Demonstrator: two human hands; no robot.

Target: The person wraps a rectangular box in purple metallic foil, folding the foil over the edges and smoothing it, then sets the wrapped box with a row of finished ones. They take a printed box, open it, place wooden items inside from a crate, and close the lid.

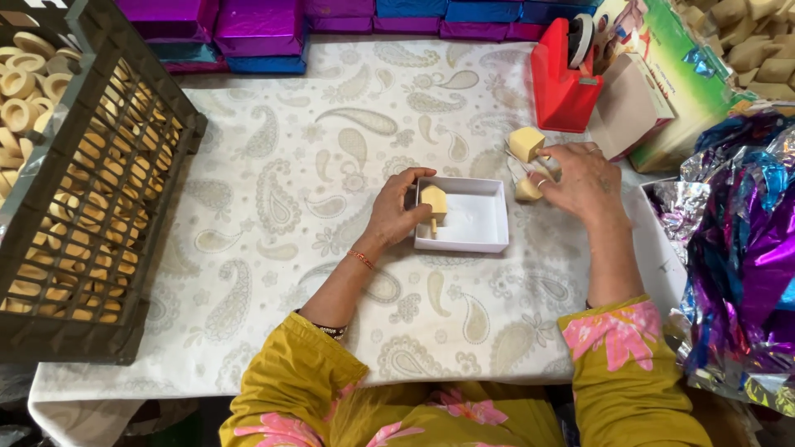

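The left hand is closed around a small pale-yellow wooden spinning top with a faceted cube-like body and a short peg, thumb on the near side and fingertips curled over the far side, so the top sits pinched at about 3 o'clock from the palm. Its long axis runs nearly upright, the peg pointing down toward 6 o'clock into the shallow white rectangular cardboard box, over the box's left end; whether the peg tip touches the box floor cannot be told. The right hand lies just beyond the box's right edge, at about 2 o'clock from it, fingers bent and loosely spread over a second pale-yellow wooden piece at its fingertips; it seems to rest on that piece rather than grip it firmly, though the fingers hide the contact. A third piece, a pale-yellow wooden cube, stands just beside the hand's index finger at 11 o'clock. So the left hand is the nearer of the 2 to the box interior, and the right is nearer the loose pieces. Around them: a red plastic tape dispenser at 12 o'clock from the right hand, a dark plastic crate of pale wooden rings far off at 9 o'clock, crumpled metallic foil wrap at 3 o'clock, and purple and blue foil-wrapped boxes along the far edge of the paisley-patterned white tablecloth.
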